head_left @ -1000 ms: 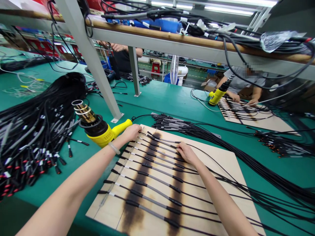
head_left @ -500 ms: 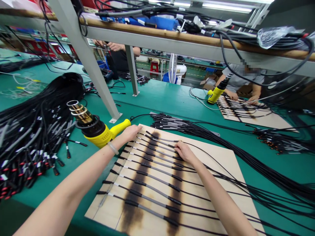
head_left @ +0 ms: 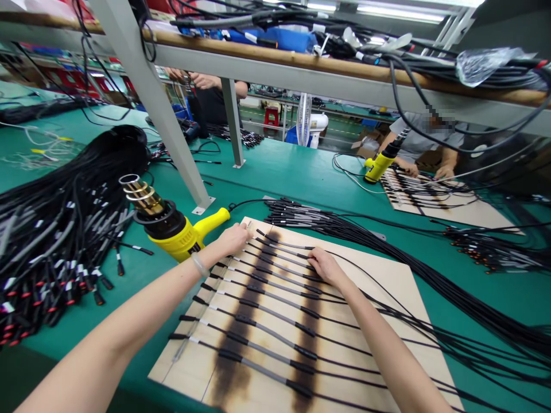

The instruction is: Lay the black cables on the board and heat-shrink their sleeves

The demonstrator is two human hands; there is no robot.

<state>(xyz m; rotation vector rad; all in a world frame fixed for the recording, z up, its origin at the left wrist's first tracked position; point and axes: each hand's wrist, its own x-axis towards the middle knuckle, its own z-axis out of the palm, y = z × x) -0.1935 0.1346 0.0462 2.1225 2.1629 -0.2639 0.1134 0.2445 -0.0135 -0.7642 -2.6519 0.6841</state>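
Black cables lie in parallel rows across a scorched wooden board at lower centre of the frame, each crossing two dark burn stripes. The person's left hand rests flat, fingers loosely extended, on the cable ends at the board's upper left edge, while the right hand presses open-palmed on the upper rows near the second stripe; neither grips anything. Just left of the board, a yellow heat gun stands on the green table, nozzle tilted up and away (sensibly clear of the wrists). Done well, the rows would be kept straight, evenly spaced and with their sleeves lined up over the stripes. A heap of finished cables fills the left of the frame; at upper right, a co-worker's hands tend a similar board
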